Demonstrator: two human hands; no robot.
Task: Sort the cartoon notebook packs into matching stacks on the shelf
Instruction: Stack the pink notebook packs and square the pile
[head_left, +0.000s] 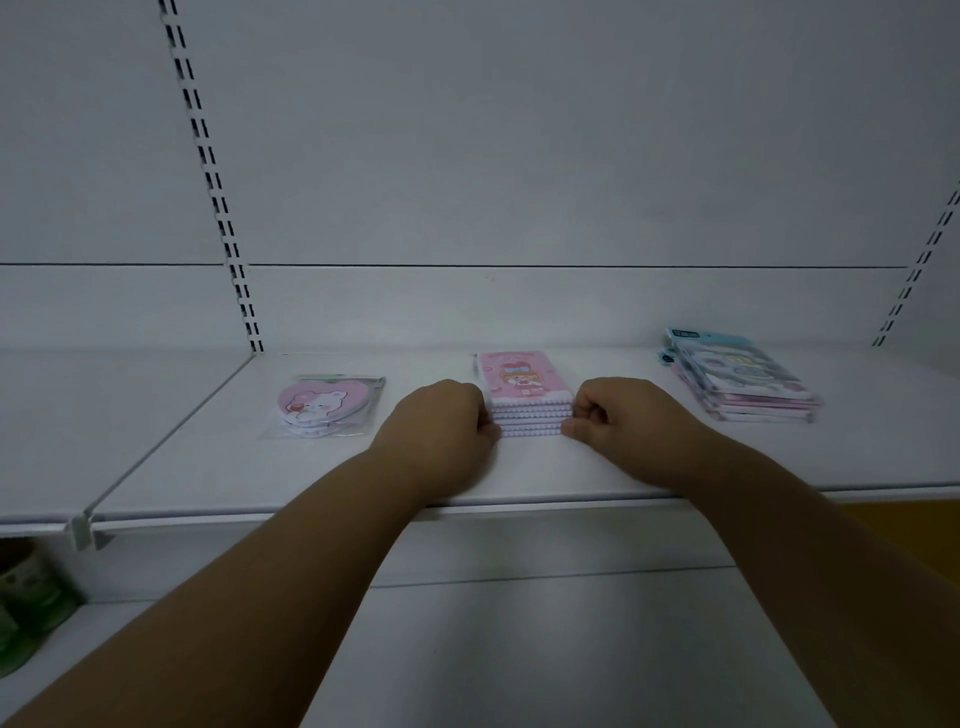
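Note:
A stack of pink notebook packs (524, 382) with a cartoon girl on the cover lies in the middle of the white shelf (519, 475). My left hand (441, 423) presses against the stack's left side, fingers curled. On the stack's right side my right hand (618, 415) does the same, so the stack is squeezed between both. A heart-shaped pink bear notebook pack (322, 408) in clear wrap lies to the left. At the right stands a stack of blue and pink notebook packs (743, 376), slightly fanned.
The shelf's white back panel (519, 156) has slotted uprights at left (218, 208) and right (919, 265). A lower shelf (519, 649) runs beneath. Green objects (31, 597) sit at the lower left.

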